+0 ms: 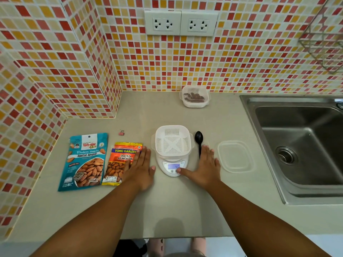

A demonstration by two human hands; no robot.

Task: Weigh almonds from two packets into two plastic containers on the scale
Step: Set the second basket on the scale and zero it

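Note:
A white kitchen scale (171, 168) with a lit display stands mid-counter, carrying an empty white slotted container (173, 140). A second container (194, 96) with almonds inside sits at the back by the wall. A teal roasted-almonds packet (84, 161) and an orange salted-almonds packet (119, 162) lie flat to the left. My left hand (141, 168) rests palm down, fingers apart, partly over the orange packet. My right hand (203, 166) lies flat to the right of the scale, its thumb touching the scale's front.
A black plastic spoon (199, 140) lies right of the scale, partly under my right hand. A clear lid (234, 156) lies further right. A steel sink (300, 145) fills the right side. A small pink binder clip (121, 132) lies behind the packets.

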